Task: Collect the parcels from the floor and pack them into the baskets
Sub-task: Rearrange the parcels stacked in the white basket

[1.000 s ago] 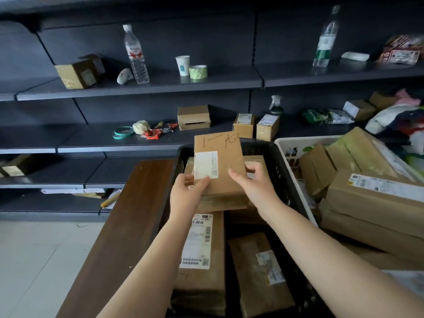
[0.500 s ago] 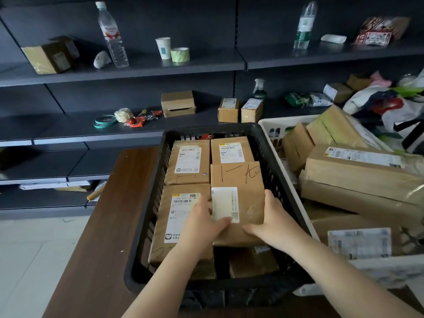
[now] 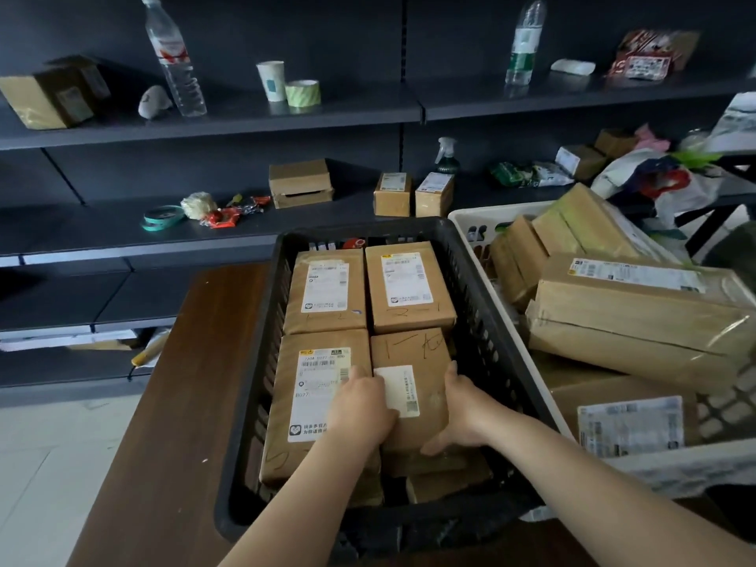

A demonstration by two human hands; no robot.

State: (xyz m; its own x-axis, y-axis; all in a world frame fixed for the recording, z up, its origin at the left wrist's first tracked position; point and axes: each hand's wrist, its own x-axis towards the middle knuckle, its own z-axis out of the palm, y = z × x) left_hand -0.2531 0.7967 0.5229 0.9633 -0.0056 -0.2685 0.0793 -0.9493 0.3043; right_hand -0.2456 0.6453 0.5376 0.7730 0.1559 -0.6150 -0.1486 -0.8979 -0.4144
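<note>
A black basket (image 3: 487,321) stands on a dark wooden table and holds several brown paper parcels. My left hand (image 3: 360,407) and my right hand (image 3: 460,407) grip the sides of a small brown parcel (image 3: 425,362) with a white label and handwritten marks. It lies flat in the basket's near right part, on top of other parcels. Two labelled parcels (image 3: 327,292) lie side by side behind it, and a longer one (image 3: 311,403) lies to its left. A white basket (image 3: 470,227) to the right is heaped with bigger parcels (image 3: 638,317).
Dark shelves (image 3: 245,116) run behind the table with water bottles (image 3: 174,59), a paper cup, tape rolls, a spray bottle and small boxes (image 3: 300,182). Bags are piled at the far right. Pale tiled floor (image 3: 41,464) shows at the lower left.
Both hands brought the small parcel down from above the basket and laid it flat in the near right part. The view has tilted down toward the basket.
</note>
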